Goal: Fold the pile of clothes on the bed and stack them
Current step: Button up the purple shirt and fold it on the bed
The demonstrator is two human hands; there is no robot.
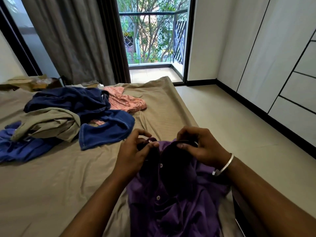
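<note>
Purple button-up shirt (172,194) lies near the bed's (51,177) edge, its collar pinched by the left hand (135,151) and right hand (200,147). Uneven tugging could twist it, or slide it floorward.

Left hand (136,151), right hand (200,146) raised, fingers curled, pinching.

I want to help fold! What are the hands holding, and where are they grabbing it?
Both hold the purple shirt at its collar: left hand on one side, right hand on the other.
</note>
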